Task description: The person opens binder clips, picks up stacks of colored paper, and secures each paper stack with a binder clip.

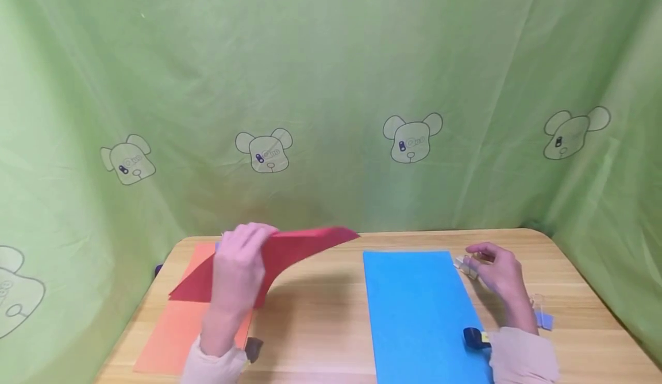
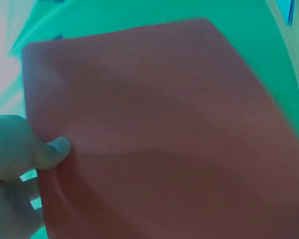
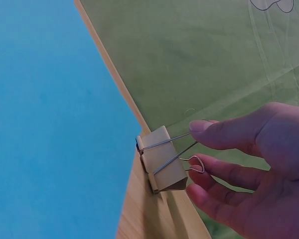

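Observation:
My left hand (image 1: 240,257) pinches a red sheet of paper (image 1: 300,249) at its edge and holds it up, bent, over an orange sheet (image 1: 170,332). In the left wrist view the thumb presses flat on the red sheet (image 2: 164,119), while the other fingers are partly hidden behind it. At the far right corner of a blue sheet (image 1: 414,309), my right hand (image 1: 499,272) holds a cream binder clip (image 3: 164,159) by its wire handles. The thumb is on the upper handle and the fingers are at the lower one. The clip's mouth faces the blue sheet's edge.
A purple binder clip (image 1: 544,319) lies on the wooden table (image 1: 315,326) to the right of my right wrist. Green curtains (image 1: 331,85) printed with bear heads hang behind the table and along both sides. A small dark purple thing (image 1: 158,269) shows at the left edge.

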A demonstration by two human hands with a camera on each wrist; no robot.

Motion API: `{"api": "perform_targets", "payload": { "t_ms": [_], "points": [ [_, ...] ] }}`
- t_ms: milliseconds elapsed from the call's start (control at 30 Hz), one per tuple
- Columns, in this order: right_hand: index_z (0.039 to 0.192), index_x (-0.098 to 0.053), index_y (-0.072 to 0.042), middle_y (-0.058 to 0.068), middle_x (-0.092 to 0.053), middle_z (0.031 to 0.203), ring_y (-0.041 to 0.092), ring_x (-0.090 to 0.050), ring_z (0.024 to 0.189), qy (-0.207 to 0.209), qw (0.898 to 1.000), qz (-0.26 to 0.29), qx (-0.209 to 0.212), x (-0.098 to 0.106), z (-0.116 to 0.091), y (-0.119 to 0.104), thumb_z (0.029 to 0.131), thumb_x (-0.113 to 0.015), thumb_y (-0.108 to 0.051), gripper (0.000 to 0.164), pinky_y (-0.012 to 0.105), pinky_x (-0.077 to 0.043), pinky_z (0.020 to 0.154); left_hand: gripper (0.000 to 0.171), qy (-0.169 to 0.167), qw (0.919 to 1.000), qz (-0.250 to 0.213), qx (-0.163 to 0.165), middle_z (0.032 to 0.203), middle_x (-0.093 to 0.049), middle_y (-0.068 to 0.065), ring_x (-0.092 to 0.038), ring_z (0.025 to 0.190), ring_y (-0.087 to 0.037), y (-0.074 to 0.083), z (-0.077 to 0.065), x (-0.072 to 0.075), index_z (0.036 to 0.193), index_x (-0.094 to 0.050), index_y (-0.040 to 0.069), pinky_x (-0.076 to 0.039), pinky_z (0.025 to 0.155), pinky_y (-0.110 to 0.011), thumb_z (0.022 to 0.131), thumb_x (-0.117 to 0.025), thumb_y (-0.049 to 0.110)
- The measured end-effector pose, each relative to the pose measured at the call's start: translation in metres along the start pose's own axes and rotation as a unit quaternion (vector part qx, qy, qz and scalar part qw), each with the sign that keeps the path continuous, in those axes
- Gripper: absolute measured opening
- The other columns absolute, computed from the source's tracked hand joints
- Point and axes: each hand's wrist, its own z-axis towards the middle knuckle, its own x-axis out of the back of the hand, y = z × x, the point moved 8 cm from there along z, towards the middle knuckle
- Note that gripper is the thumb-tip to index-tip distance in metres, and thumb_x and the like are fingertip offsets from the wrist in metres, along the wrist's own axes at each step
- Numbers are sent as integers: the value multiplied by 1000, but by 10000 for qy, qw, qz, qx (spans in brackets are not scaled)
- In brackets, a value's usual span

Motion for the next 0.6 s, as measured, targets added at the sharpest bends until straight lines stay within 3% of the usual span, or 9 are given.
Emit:
{"api": "perform_targets", "payload": {
  "t_ms": [200, 400, 600],
  "points": [
    [132, -59, 5, 36, -48, 141, 57, -42, 131, -43, 10000, 32, -20, 0, -1, 0, 101, -63, -13, 36, 69, -39, 102, 43, -878, 9948, 153, -485, 93, -74, -3, -69, 86, -24, 26, -3, -37, 98, -76, 9, -50, 68, -35, 74, -66, -25],
    [132, -59, 4, 36, -48, 142, 57, -42, 131, -60, 9999, 26, -82, -3, -1, 2, 101, -63, -13, 36, 69, -38, 103, 46, -1814, 9826, 40, -406, 91, -73, 1, -67, 84, -20, 35, -3, -67, 99, -75, 12, -48, 69, -32, 68, -76, -22],
    [130, -60, 5, 36, -49, 140, 56, -43, 130, 0, 10000, -7, 10, 0, 0, 1, 101, -63, -12, 34, 69, -39, 102, 35, -2459, 9680, 125, -488, 84, -71, 1, -66, 78, -20, 44, 9, -88, 101, -75, 12, -40, 59, -27, 76, -81, -12]
  ]
}}
